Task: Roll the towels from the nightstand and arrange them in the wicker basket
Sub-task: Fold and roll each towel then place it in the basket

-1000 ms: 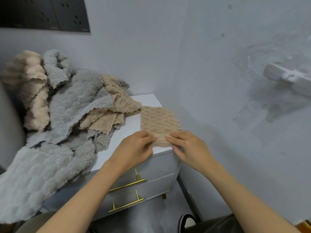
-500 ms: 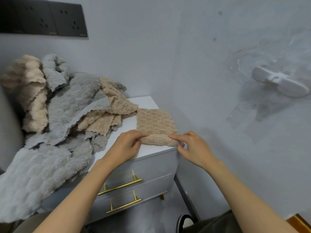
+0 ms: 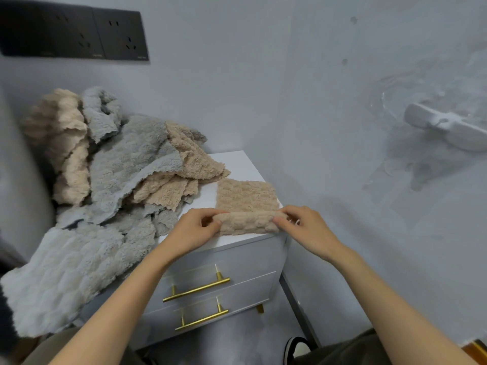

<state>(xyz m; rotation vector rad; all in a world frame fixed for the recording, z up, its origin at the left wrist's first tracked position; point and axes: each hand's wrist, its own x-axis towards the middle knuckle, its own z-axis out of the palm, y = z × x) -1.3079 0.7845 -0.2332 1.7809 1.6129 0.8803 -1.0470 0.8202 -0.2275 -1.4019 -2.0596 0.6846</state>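
The small beige towel (image 3: 247,198) lies at the front right corner of the nightstand (image 3: 237,164), and its near edge is no longer flat. A second ago it lay spread open with both hands pressed on that edge; now the edge has been turned over into a low roll running along the front edge of the top. So the rolling of this towel has begun, with roughly the first turn made and most of the cloth still to be taken up.

The towel is a thick, bubbly-textured cloth, folded to a neat rectangle. Its far part still lies flat on the white top; the rolled part looks soft and loose rather than tight.

The left hand (image 3: 193,230) pinches the roll's left end between thumb and fingers. The right hand (image 3: 307,227) holds the right end the same way, fingers curled over the roll. How firmly it grips is hard to judge, as the fingers hide that end.

Just beside the towel, toward the back left, a tumbled pile of towels (image 3: 118,167) in grey and beige covers the rest of the top and spills off its left side — all unrolled. Two gold drawer handles (image 3: 196,289) show below the front edge. A dark socket panel (image 3: 73,35) sits on the wall above. The wicker basket is not in view.
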